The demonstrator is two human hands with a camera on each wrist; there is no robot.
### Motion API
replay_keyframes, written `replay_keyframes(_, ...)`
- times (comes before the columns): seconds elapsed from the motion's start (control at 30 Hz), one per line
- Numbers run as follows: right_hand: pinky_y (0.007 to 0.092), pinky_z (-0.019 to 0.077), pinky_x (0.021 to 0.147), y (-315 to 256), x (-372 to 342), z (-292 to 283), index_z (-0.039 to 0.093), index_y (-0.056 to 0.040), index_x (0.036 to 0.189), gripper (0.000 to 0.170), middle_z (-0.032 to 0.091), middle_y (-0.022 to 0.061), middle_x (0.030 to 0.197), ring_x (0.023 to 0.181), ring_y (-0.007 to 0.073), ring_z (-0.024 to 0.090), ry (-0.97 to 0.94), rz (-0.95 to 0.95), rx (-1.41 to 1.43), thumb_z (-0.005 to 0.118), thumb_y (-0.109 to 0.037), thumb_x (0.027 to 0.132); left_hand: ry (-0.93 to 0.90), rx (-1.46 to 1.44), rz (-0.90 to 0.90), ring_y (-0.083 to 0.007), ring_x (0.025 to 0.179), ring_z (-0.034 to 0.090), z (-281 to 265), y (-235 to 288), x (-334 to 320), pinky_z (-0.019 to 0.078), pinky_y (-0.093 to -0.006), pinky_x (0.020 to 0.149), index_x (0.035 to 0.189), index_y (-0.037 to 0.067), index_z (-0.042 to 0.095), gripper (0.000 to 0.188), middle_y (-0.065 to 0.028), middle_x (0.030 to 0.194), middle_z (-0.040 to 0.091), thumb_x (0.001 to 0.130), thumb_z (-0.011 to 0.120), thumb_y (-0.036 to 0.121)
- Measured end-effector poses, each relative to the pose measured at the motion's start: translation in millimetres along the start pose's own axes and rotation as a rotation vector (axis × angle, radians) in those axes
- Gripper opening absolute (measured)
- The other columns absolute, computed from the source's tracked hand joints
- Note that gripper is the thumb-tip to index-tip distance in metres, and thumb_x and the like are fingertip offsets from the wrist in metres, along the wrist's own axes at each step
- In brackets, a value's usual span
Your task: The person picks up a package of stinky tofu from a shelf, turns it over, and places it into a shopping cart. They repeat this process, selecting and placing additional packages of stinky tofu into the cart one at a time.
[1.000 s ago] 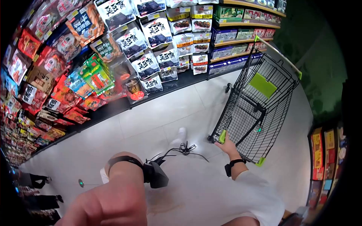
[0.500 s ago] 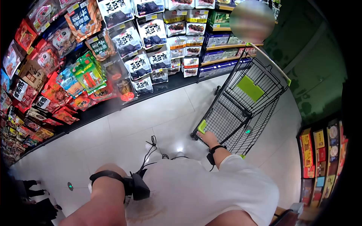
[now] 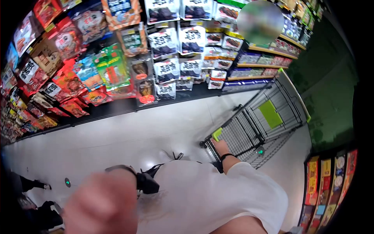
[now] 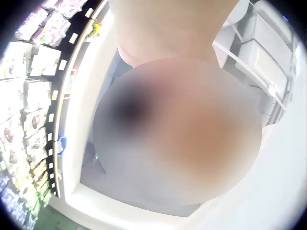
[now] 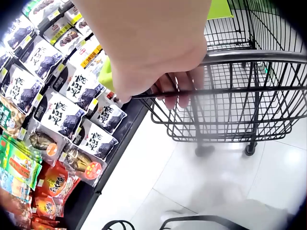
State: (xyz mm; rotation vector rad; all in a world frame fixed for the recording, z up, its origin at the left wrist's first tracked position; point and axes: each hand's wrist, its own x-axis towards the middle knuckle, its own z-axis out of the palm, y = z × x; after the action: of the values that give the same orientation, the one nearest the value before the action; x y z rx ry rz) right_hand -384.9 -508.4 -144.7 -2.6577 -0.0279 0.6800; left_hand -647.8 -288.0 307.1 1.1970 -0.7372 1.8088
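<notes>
In the head view my right hand (image 3: 221, 147) grips the near end of a black wire shopping cart (image 3: 258, 136), beside its green corner piece (image 3: 217, 134). Seen from the right wrist, that hand (image 5: 153, 52) has its fingers (image 5: 183, 88) curled over the dark top rail (image 5: 254, 56). My left hand (image 3: 102, 202) is raised close to the head camera, large and blurred, so its finger pose is unclear. In the left wrist view part of that hand (image 4: 170, 33) shows at the top, above a blurred round patch.
Shelves of hanging snack packets (image 3: 165, 43) run along the far side, with boxed goods (image 3: 247, 86) behind the cart. Another shelf unit (image 3: 324, 179) stands at the right. Pale tiled floor (image 3: 117, 136) lies between. People in dark clothes are at the lower left.
The head view has shifted, and the snack shelves and cart appear farther right than half a second ago. My left hand looks more blurred; my right hand keeps its grip on the cart.
</notes>
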Motion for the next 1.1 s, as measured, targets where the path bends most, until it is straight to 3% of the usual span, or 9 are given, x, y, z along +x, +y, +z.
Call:
replay_keyframes(0.07, 0.0467, 0.0448, 0.082, 50.2, 66.0, 56.6, 0.065, 0.0032, 0.093, 0.066, 0.062, 0.0273, 0.095, 0.096, 0.042, 0.057, -0.031, -0.299, -0.172, 0.053, -0.059, 0.076, -0.542, 0.034, -0.57, -0.0148, 0.047, 0.047, -45.1, -7.2, -1.5, 0.032, -0.028, 0.048, 0.062, 0.011, 0.048, 0.024, 0.0019, 0.059, 0.056, 0.082, 0.057, 0.021)
replay_keyframes(0.2, 0.0486, 0.0444, 0.078, 9.4, 62.2, 50.2, 0.065, 0.0048, 0.085, 0.063, 0.063, 0.027, 0.088, 0.093, 0.042, 0.058, -0.132, -0.085, -0.086, 0.054, -0.057, 0.077, -1.125, 0.165, -0.88, -0.0311, 0.086, 0.059, -80.7, -72.8, -23.9, 0.0465, -0.0386, 0.073, 0.108, 0.001, 0.056, 0.037, -0.0147, 0.094, 0.061, 0.083, 0.058, 0.029)
replay_keyframes(0.37, 0.0366, 0.0467, 0.049, -27.1, 69.3, 57.4, 0.06, 0.0057, 0.066, 0.052, 0.058, 0.013, 0.055, 0.048, 0.024, 0.059, -0.096, 0.004, 0.059, 0.057, -0.044, 0.081, -1.44, 0.34, -1.212, -0.0341, 0.095, 0.056, -135.2, -97.2, -73.7, 0.0451, -0.0401, 0.081, 0.115, 0.003, 0.051, 0.044, -0.0161, 0.1, 0.06, 0.085, 0.055, 0.035)
replay_keyframes(0.5, 0.0367, 0.0458, 0.047, -46.1, 98.7, 78.4, 0.06, 0.0061, 0.067, 0.05, 0.056, 0.0124, 0.053, 0.047, 0.0238, 0.058, -0.083, 0.071, 0.201, 0.059, -0.042, 0.081, -1.392, 0.365, -1.348, -0.0318, 0.096, 0.058, -159.0, -115.5, -81.8, 0.0462, -0.0386, 0.08, 0.115, 0.004, 0.052, 0.044, -0.0152, 0.102, 0.06, 0.085, 0.055, 0.036)
replay_keyframes(0.57, 0.0371, 0.046, 0.049, -9.7, 140.1, 95.2, 0.061, 0.0066, 0.071, 0.049, 0.058, 0.013, 0.054, 0.049, 0.0246, 0.059, 0.025, -0.38, 0.033, 0.059, -0.042, 0.081, -1.344, 0.313, -1.363, -0.0316, 0.094, 0.058, -173.8, -127.3, -91.6, 0.0466, -0.0385, 0.079, 0.114, 0.004, 0.053, 0.045, -0.0161, 0.101, 0.061, 0.084, 0.057, 0.037)
replay_keyframes(0.6, 0.0377, 0.0469, 0.052, -30.3, 136.0, 91.9, 0.062, 0.0077, 0.072, 0.054, 0.06, 0.0139, 0.056, 0.05, 0.0253, 0.059, 0.095, -0.103, -0.07, 0.057, -0.045, 0.081, -1.283, 0.285, -1.396, -0.0313, 0.093, 0.059, -180.4, -137.3, -97.1, 0.047, -0.0383, 0.078, 0.113, 0.004, 0.054, 0.045, -0.017, 0.1, 0.062, 0.082, 0.058, 0.037)
replay_keyframes(0.73, 0.0401, 0.0484, 0.062, -58.3, 143.2, 89.7, 0.063, 0.0048, 0.069, 0.054, 0.06, 0.0177, 0.058, 0.06, 0.0294, 0.064, 0.055, -0.111, -0.047, 0.05, -0.045, 0.084, -1.279, 0.32, -1.457, -0.0273, 0.093, 0.06, -198.9, -178.8, -117.4, 0.0476, -0.0355, 0.076, 0.114, 0.003, 0.054, 0.045, -0.0159, 0.102, 0.062, 0.082, 0.06, 0.035)
replay_keyframes(1.0, 0.0408, 0.0491, 0.063, -98.5, 179.6, 88.0, 0.065, 0.0022, 0.075, 0.051, 0.064, 0.0173, 0.067, 0.065, 0.0288, 0.065, 0.021, -0.031, -0.013, 0.044, -0.043, 0.087, -0.609, 0.419, -1.558, -0.0102, 0.089, 0.056, -242.7, -304.2, -153.2, 0.0458, -0.0244, 0.08, 0.113, -0.001, 0.053, 0.028, -0.0052, 0.101, 0.059, 0.087, 0.055, 0.01)
replay_keyframes(1.1, 0.0438, 0.0439, 0.087, -123.0, 185.6, 72.9, 0.064, 0.0029, 0.095, 0.047, 0.06, 0.0258, 0.102, 0.102, 0.038, 0.056, -0.137, 0.003, -0.003, 0.049, -0.04, 0.082, -0.434, 0.466, -1.459, -0.0078, 0.082, 0.056, -256.2, -368.6, -164.9, 0.0476, -0.0218, 0.072, 0.113, 0.0, 0.053, 0.028, -0.0035, 0.096, 0.058, 0.087, 0.056, 0.01)
